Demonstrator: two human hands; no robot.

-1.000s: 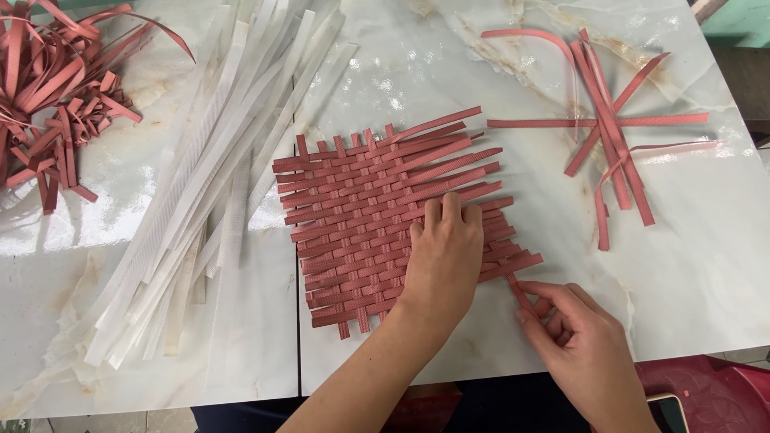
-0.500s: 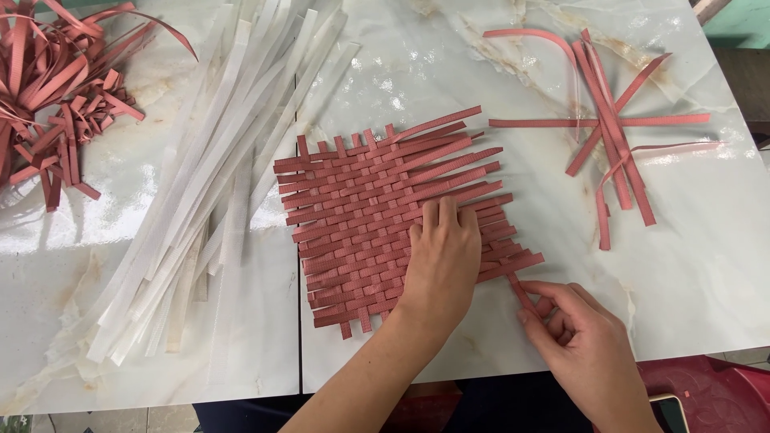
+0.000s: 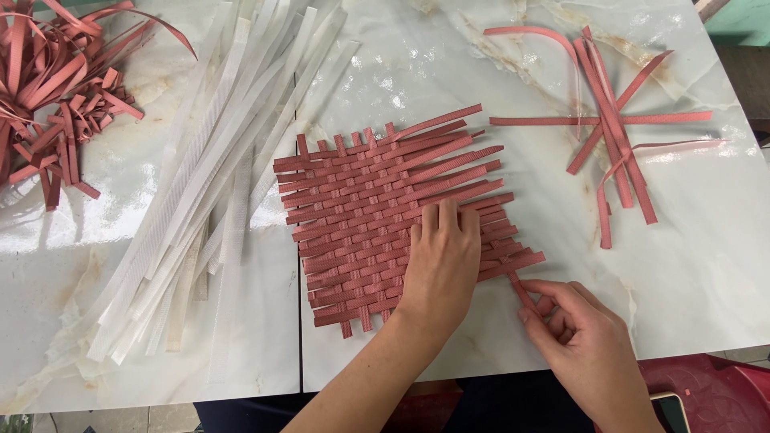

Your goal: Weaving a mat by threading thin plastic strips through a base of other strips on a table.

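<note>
Hands are working over a woven mat of red strips, seen from the head camera looking down. The mat is lying near the middle of the pale marble tabletop, its loose strip ends sticking out on the right and far sides. The left hand is pressing flat on the near right part of the mat, fingers together and stretched out, holding nothing in its grip. The right hand is sitting just off the mat's near right corner, its thumb and fingers pinching together on the end of a single red strip that is running out from the weave toward the near edge.

Left of the mat, a long bundle of white strips is slanting from the far side down to the near left, touching the mat's left edge or lying just beside it. At the far left corner a tangled heap of red strips is spreading out. On the right, well apart from the mat, a small loose pile of red strips is lying crossed over itself. A red stool is showing below the near right edge of the tabletop.
</note>
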